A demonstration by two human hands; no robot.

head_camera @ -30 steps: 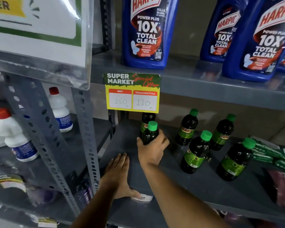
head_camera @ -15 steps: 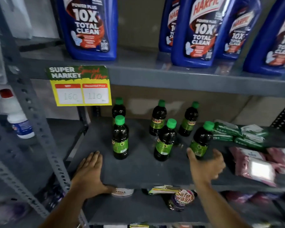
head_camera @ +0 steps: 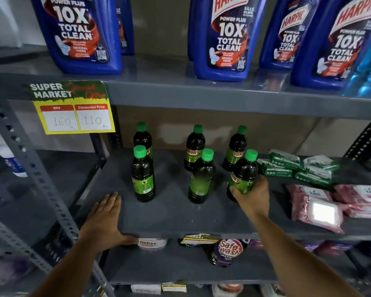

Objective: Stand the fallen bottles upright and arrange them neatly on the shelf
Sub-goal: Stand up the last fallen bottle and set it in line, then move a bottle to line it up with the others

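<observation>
Dark glass-look plastic with a green cap and a green label: that is the front-right bottle [head_camera: 243, 175] your right hand [head_camera: 252, 197] is wrapped around, low on its body, fingers closed on the label. It stands on the grey middle shelf [head_camera: 174, 213], leaning a little toward you and to the left, so it does not look fully settled.

Just beside it to the left stands the front-middle bottle [head_camera: 201, 179], and close behind it the back-right bottle [head_camera: 236, 150]. All six bottles look upright now, in two loose rows of three; the front-left bottle [head_camera: 142, 174] sits nearly against the back-left bottle [head_camera: 142, 137], while the back-middle bottle [head_camera: 195, 147] stands apart.

Your risk, as I judge it, is the tight spacing. Slide the held bottle sideways and your knuckles or its base may knock a neighbour over; these are tall and narrow, so they would tip easily. Pushing right could crowd the green packets [head_camera: 287, 166].

Your left hand [head_camera: 104, 219] lies flat and open on the shelf's front edge, holding nothing.
</observation>
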